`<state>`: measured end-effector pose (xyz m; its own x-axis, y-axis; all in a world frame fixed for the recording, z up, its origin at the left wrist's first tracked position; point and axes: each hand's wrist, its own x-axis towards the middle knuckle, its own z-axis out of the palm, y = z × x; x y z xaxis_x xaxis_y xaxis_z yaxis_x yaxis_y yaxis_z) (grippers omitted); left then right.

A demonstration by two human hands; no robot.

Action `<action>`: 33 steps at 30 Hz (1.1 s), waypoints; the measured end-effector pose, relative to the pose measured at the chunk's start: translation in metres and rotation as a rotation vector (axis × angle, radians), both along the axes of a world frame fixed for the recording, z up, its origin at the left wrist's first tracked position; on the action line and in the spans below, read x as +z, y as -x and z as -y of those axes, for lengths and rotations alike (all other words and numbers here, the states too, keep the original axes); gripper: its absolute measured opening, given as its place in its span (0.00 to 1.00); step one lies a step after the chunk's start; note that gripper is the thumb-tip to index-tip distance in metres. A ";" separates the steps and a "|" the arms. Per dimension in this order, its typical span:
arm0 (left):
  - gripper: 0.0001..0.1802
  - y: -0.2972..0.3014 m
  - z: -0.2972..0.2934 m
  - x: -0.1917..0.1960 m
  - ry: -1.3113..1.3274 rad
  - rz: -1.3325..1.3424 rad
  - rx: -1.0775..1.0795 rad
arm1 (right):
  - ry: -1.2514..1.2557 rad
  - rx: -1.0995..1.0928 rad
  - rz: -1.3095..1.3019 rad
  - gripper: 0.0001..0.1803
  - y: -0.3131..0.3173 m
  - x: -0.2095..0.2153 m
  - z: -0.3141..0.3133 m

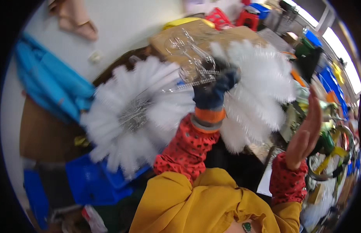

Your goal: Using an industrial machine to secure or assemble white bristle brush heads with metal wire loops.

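Left hand (pixel 216 88), in a dark blue glove, is clenched around the silvery wire frame (pixel 196 73) of a white feather wreath (pixel 145 112), held raised. Feathers fan out left of and below the grip; a second white feather fan (pixel 262 81) spreads just right of it. Right hand (pixel 306 134) is bare, released, fingers flat and upright, well apart from the grip. Blue crate (pixel 93 182) is seen far below.
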<state>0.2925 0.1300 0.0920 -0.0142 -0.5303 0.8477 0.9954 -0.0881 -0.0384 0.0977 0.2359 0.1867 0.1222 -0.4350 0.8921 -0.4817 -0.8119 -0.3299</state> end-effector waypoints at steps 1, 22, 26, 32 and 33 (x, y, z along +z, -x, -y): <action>0.25 -0.031 -0.009 0.021 -0.020 -0.008 -0.319 | -0.014 -0.002 0.017 0.29 0.001 -0.003 -0.001; 0.24 -0.313 -0.112 -0.074 -0.990 2.305 1.185 | -1.012 0.254 -0.086 0.11 0.012 -0.114 0.005; 0.27 -0.319 -0.100 -0.059 -0.956 2.521 0.961 | -1.101 0.213 -0.056 0.12 0.040 -0.132 0.005; 0.24 -0.340 -0.117 0.014 -1.527 2.266 0.337 | -1.078 0.135 -0.153 0.13 0.065 -0.161 0.017; 0.24 -0.337 -0.111 0.030 -1.540 2.461 0.459 | -1.121 0.153 -0.107 0.13 0.067 -0.162 0.020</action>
<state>0.6295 0.2410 0.1220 0.4782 -0.5132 -0.7127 -0.3544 -0.8553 0.3780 0.0311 0.2163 0.0245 0.2950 -0.9555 -0.0089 -0.4719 -0.1375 -0.8708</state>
